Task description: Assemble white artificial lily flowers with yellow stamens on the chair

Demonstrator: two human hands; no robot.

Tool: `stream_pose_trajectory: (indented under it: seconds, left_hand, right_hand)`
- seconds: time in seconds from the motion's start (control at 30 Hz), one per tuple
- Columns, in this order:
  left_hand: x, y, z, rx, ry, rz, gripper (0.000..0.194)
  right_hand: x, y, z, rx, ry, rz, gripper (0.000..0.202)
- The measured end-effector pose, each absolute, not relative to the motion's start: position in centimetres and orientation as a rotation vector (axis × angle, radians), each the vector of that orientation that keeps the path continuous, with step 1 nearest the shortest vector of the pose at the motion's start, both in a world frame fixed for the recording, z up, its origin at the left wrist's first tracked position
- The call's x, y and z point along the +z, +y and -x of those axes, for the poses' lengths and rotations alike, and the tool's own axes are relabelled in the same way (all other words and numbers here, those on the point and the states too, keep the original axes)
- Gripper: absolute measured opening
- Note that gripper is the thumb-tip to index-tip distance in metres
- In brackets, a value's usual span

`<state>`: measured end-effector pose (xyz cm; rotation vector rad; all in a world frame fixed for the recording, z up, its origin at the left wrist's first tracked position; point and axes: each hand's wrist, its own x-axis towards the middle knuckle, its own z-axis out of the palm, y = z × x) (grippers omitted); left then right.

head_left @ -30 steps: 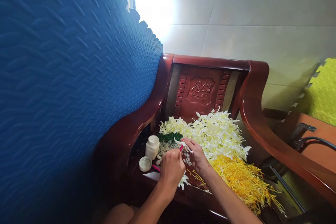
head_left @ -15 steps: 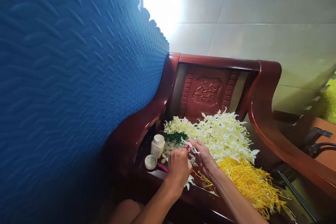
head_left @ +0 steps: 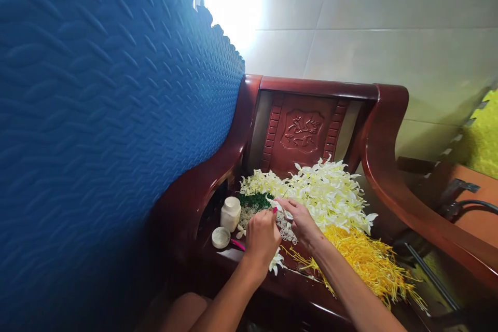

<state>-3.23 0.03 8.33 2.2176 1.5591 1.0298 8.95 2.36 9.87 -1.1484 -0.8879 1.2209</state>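
My left hand [head_left: 262,236] is closed round a pink tool, whose tip [head_left: 275,210] shows above the fingers. Beside it, my right hand [head_left: 301,218] pinches a white flower [head_left: 272,202] close to that tip. Behind my hands lie a large heap of white flowers [head_left: 329,194], some green pieces [head_left: 254,201] and clear curly pieces [head_left: 287,231]. Yellow strands [head_left: 365,264] are piled to the right, near my right forearm. One more white flower [head_left: 276,262] rests on the seat just below my left hand.
A white jar [head_left: 230,214] stands left of my hands, with a round lid [head_left: 221,237] and a pink-handled item [head_left: 237,244] beside it. The wooden chair's arms [head_left: 383,166] curve up on both sides. A blue textured mat [head_left: 116,114] rises at the left.
The view has shifted slightly, so the chair sits a little further left. The pink tool and the white flower have turned a little between my hands, which remain close together.
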Motion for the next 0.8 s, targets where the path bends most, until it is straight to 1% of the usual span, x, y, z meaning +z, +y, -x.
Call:
stream_pose_trajectory:
  seconds: [0.1, 0.17, 0.23, 0.3, 0.4, 0.57, 0.8]
  left_hand:
    - [8.7, 0.8, 3.2, 1.092, 1.531, -2.176, 0.029]
    - [8.8, 1.2, 3.1, 1.081, 1.578, -2.104, 0.027]
    - [8.8, 1.4, 3.1, 1.043, 1.631, -2.025, 0.026]
    - [8.6, 1.5, 3.1, 1.019, 1.623, -1.975, 0.026]
    - [8.1, 1.4, 3.1, 1.006, 1.547, -1.945, 0.025]
    - [7.5, 1.1, 2.9, 0.991, 1.45, -1.938, 0.024]
    - [7.4, 0.7, 2.3, 0.946, 1.402, -2.002, 0.024]
  right_hand:
    - [9.5, 3.5, -10.7, 1.059, -1.072, 1.242, 0.036]
    - [8.4, 4.5, -12.3, 0.844, -1.231, 1.397, 0.047]
    - [6.7, 5.4, -14.4, 0.525, -1.406, 1.668, 0.056]
    - [4.5, 5.9, -16.4, 0.43, -1.422, 1.798, 0.052]
    - [1.5, 5.8, -19.1, 0.286, -1.479, 1.962, 0.038]
    - [-1.2, 6.1, -20.5, 0.098, -1.749, 2.052, 0.041]
    - [-2.9, 7.5, -19.6, 0.054, -1.968, 2.016, 0.035]
